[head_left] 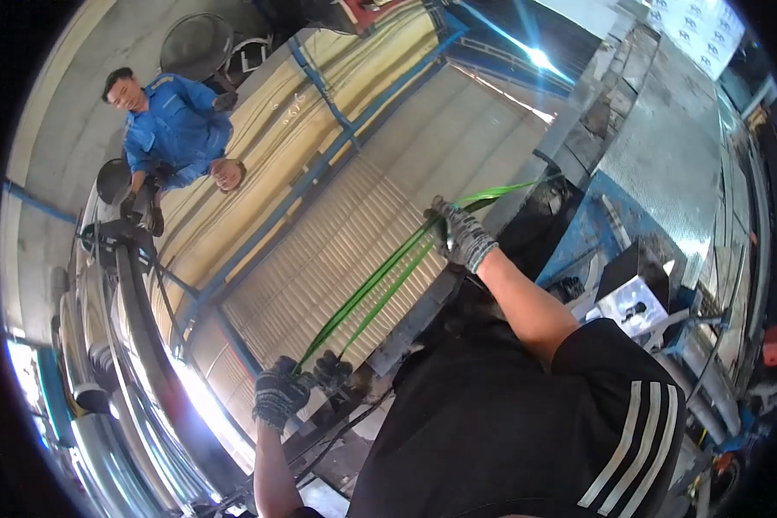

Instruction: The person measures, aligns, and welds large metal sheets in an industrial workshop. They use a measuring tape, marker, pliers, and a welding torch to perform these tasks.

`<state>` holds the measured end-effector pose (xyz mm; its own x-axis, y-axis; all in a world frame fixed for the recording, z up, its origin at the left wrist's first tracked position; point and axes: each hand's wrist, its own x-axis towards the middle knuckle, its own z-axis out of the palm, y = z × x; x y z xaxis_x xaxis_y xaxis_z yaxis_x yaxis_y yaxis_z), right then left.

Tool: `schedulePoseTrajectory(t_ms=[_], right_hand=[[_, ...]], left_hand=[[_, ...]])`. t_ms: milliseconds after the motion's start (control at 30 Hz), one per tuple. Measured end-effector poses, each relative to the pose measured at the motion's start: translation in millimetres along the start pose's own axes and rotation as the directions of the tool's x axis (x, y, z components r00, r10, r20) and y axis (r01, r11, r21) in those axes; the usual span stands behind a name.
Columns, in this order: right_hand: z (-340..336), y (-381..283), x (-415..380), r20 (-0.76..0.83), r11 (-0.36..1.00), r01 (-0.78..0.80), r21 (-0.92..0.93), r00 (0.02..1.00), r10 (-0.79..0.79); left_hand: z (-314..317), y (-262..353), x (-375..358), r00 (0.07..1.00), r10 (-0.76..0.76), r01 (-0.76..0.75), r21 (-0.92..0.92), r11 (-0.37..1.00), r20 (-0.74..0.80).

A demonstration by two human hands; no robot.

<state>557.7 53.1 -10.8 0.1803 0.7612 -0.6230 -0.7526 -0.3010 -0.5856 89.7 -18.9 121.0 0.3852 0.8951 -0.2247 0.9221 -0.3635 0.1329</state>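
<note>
Both my hands wear grey knitted gloves. Several thin green strands point(367, 293), looking like a strap, stretch diagonally between them. My left hand point(282, 391), at lower left, is closed on their lower end. Close beside it is a dark, glove-like shape point(331, 371). My right hand point(462, 235) is closed around the strands at their upper end, and a loose green tail extends past it to the right. Behind the strands is a ribbed, light-coloured panel point(319, 268).
A person in a blue work shirt point(177, 121) stands at upper left, with another person's head point(228, 175) beside them. Long metal tubes point(104, 449) line the left side. At right are a blue surface point(609, 224), a white box point(632, 306) and a metal sheet point(673, 164).
</note>
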Motion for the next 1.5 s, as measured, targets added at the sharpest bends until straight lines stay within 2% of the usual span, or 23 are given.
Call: schedulePoseTrajectory(t_ms=[133,200,267,333,467,533,600,667,733,800,833,867,900,1067,1100,1133,1200,1267,1300,1333,1400,1433,1500], right_hand=[[-46,7,-23,-0.029,0.988,0.052,0.142,0.998,-0.049],[-55,17,-44,-0.125,0.962,0.088,0.258,0.99,-0.057],[-66,23,-58,-0.037,0.944,0.064,0.323,0.998,-0.055],[-66,32,-74,-0.086,0.936,0.054,0.347,0.996,-0.026],[-51,53,-116,-0.192,0.83,0.198,0.521,0.975,-0.112],[-53,66,-122,-0.22,0.907,0.263,0.328,0.955,-0.198],[-43,82,-136,-0.306,0.914,0.298,0.274,0.928,-0.21],[-35,90,-150,-0.226,0.877,0.477,0.061,0.862,-0.453],[-32,85,-168,-0.185,0.907,0.369,0.202,0.924,-0.335],[-19,89,-175,-0.098,0.895,0.447,0.01,0.891,-0.444],[-19,94,-173,-0.115,0.889,0.457,0.024,0.885,-0.452],[-21,101,-171,-0.098,0.901,0.407,-0.154,0.901,-0.423],[-26,107,-169,-0.089,0.881,0.34,-0.33,0.918,-0.388],[-47,141,-176,-0.079,0.821,0.206,-0.532,0.954,-0.29],[-68,162,-160,0.078,0.562,0.434,-0.704,0.834,-0.545],[-82,175,-153,0.284,0.217,0.582,-0.784,0.647,-0.707],[-78,171,-170,0.263,0.263,0.571,-0.777,0.676,-0.688],[-64,142,-203,-0.114,0.813,0.227,-0.536,0.935,-0.336],[-75,144,-201,-0.129,0.819,0.225,-0.527,0.932,-0.339],[-86,144,-201,-0.1,0.873,0.236,-0.426,0.947,-0.304],[-115,147,-207,-0.088,0.923,0.241,-0.299,0.957,-0.278],[-117,132,-222,-0.052,0.909,0.224,-0.352,0.965,-0.258],[-130,111,-239,-0.006,0.891,0.154,-0.427,0.985,-0.173]], left_hand=[[-17,-6,29,0.984,0.139,-0.14,-0.006,0.99,-0.108],[-20,-10,42,0.986,0.148,-0.147,0.03,0.989,-0.07],[-20,-16,59,0.977,0.214,-0.215,-0.036,0.976,-0.017],[-15,-18,71,0.98,0.195,-0.196,-0.034,0.98,-0.036],[-20,-14,87,0.962,0.271,-0.273,-0.051,0.961,-0.034],[-21,-18,95,0.959,0.281,-0.277,-0.131,0.952,0.014],[-14,-28,103,0.91,0.411,-0.414,-0.123,0.902,-0.054],[-18,-24,107,0.944,0.329,-0.315,-0.227,0.921,0.022],[-2,-34,118,0.928,0.371,-0.354,-0.213,0.911,0.042],[7,-21,120,0.903,0.427,-0.425,-0.258,0.868,-0.048],[12,-9,119,0.917,0.4,-0.386,-0.286,0.877,-0.013],[20,5,120,0.935,0.354,-0.294,-0.488,0.822,0.034],[26,20,116,0.94,0.326,-0.228,-0.527,0.819,0.099],[100,45,154,0.926,0.321,-0.07,-0.745,0.664,0.199],[115,48,166,0.79,0.613,-0.574,-0.368,0.731,-0.013],[121,53,175,0.499,0.866,-0.854,0.151,0.498,-0.038],[105,79,167,0.517,0.845,-0.847,0.06,0.528,-0.138],[97,103,164,0.602,0.754,-0.796,-0.115,0.595,-0.264],[111,108,171,0.8,0.576,-0.565,-0.529,0.633,-0.165],[108,125,168,0.789,0.595,-0.574,-0.528,0.626,-0.153],[104,157,157,0.823,0.567,-0.365,-0.801,0.475,-0.039],[84,190,143,0.866,0.399,0.105,-0.89,0.444,0.302],[136,219,152,0.815,0.443,0.171,-0.886,0.43,0.373]])
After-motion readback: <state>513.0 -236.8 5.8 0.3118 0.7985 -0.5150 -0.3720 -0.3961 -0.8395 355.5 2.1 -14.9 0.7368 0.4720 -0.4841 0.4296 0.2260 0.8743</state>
